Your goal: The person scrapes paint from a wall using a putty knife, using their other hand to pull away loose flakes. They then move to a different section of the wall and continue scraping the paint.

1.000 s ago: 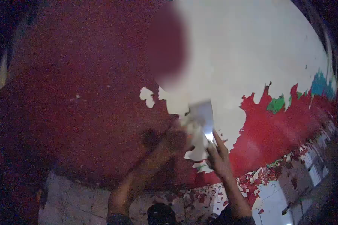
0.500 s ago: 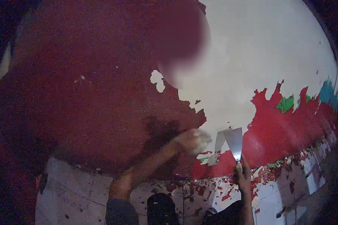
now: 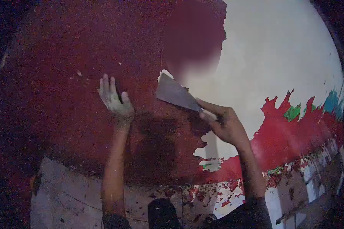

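A scraper (image 3: 175,92) with a wide metal blade and a short handle is in my right hand (image 3: 225,124). Its blade lies against the wall at the edge of the dark red paint (image 3: 76,126), beside a small white patch. My left hand (image 3: 114,99) rests on the dark red paint to the left, fingers spread, holding nothing. Whitish dust covers its fingers and back. Bare white wall (image 3: 279,49) shows right of the ragged paint edge, and brighter red paint (image 3: 294,133) lies below it.
Paint flakes (image 3: 233,192) lie scattered on the tiled floor (image 3: 72,191) along the foot of the wall. Green paint (image 3: 293,112) and blue paint (image 3: 333,103) show at the right. A dark shoe or knee (image 3: 163,213) is at the bottom.
My right hand has moved up and left with the scraper, whose blade now meets the dark red paint. My left hand has moved up and left from the lower paint edge.
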`<state>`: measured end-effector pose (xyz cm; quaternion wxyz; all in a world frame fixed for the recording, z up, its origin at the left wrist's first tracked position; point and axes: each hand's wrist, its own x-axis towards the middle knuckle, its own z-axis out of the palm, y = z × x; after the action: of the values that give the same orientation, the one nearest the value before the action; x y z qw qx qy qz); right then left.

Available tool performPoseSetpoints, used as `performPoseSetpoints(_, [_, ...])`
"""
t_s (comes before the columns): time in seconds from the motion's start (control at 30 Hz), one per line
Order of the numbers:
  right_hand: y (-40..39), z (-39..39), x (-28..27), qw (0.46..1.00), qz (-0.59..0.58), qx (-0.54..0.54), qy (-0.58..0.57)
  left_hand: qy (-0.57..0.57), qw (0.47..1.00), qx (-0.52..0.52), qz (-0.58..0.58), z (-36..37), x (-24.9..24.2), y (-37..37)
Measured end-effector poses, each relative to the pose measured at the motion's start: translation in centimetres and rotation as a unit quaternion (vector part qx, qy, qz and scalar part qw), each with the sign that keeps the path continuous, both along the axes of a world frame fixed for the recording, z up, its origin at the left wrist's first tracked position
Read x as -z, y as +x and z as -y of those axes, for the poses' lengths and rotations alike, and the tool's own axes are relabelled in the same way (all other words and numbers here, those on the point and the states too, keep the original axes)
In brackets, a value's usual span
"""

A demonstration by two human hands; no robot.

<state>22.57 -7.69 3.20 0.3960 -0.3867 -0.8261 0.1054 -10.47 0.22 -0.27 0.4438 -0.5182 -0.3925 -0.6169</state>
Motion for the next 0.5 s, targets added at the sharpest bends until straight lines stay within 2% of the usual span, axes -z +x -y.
performPoseSetpoints(0.07, [-0.3,1.6,-1.4,1.0,0.004,0.011,0.016,-0.007,1.0,0.01,0.006,0.3,-0.3,-0.1])
performPoseSetpoints(0.13, [4.6,3.8,-2.1,0.99,-0.061,0.094,-0.089,-0.01,1.0,-0.016,-0.011,0.1,-0.2,-0.3])
performPoseSetpoints(0.17, [6.8,3.6,-1.6,0.983,-0.102,0.116,-0.094,-0.01,0.999,-0.03,-0.012,0.0,-0.1,-0.2])
performPoseSetpoints(0.3, [3.7,3.3,-3.1,0.988,0.016,0.133,-0.076,-0.016,0.999,-0.034,0.009,0.4,0.1,0.5])
performPoseSetpoints(0.37, [3.2,3.6,-3.8,0.99,0.029,0.128,-0.044,-0.022,0.999,-0.033,-0.006,0.1,0.0,-0.1])
performPoseSetpoints(0.4, [3.9,4.3,-4.3,0.984,0.004,0.164,-0.066,-0.023,0.999,-0.031,-0.016,0.1,-0.2,-0.2])
performPoseSetpoints(0.5, [2.3,3.4,-3.9,0.985,0.007,0.145,-0.09,-0.031,0.999,-0.028,-0.025,0.5,0.2,0.2])
